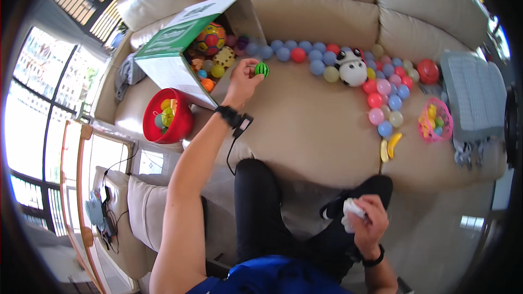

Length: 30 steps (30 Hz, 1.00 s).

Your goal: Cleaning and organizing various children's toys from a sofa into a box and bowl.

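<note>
My left hand grips a small green ball with dark watermelon stripes above the sofa seat, just right of the cardboard box's opening. My right hand is closed around a crumpled white cloth or tissue over my right leg. The green and white cardboard box lies on its side, holding a colourful soccer ball, a yellow spotted ball and several small balls. Blue, red, pink and cream plastic balls trail along the sofa, with a panda-faced white ball among them.
A red bucket of toys stands left, below the box. Two toy bananas lie near the seat's front edge. To the right are a pink basket of small toys, a reddish ball and a grey-blue cushion. A cable hangs from my left wrist.
</note>
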Motion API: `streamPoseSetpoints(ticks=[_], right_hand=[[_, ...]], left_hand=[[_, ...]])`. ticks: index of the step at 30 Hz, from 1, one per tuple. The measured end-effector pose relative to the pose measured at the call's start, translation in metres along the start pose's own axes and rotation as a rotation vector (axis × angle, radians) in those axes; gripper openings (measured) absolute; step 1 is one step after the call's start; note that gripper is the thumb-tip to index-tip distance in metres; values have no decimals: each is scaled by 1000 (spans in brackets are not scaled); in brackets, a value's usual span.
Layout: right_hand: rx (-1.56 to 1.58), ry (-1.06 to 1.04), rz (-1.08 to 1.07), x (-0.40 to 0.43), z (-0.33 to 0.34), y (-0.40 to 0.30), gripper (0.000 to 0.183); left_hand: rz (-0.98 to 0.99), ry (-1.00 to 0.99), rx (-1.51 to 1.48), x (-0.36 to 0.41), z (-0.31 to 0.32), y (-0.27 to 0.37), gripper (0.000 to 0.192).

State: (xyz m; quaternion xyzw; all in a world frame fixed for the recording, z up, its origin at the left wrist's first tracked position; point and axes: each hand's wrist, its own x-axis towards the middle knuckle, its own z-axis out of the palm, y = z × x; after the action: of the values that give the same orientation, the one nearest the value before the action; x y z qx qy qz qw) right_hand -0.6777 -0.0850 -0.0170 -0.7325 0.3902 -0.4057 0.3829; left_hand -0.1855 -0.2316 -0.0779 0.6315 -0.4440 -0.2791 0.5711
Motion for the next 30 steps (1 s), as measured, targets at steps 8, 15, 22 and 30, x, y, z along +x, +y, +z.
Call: streamPoseSetpoints(ticks=[8,15,22,30], right_hand=[[-33,65,-273,39,3,-52,34],[-159,1,-621,36,46,-70,41],[-17,84,-372,14,39,-70,34],[-279,138,-748,8,48,-63,46]], left_hand=[[-321,-500,-786,-188,42,142,46],[-91,-546,-554,-277,74,174,37],[88,-614,-263,-306,79,176,29],[-505,-694,-1212,-302,90,168,39]])
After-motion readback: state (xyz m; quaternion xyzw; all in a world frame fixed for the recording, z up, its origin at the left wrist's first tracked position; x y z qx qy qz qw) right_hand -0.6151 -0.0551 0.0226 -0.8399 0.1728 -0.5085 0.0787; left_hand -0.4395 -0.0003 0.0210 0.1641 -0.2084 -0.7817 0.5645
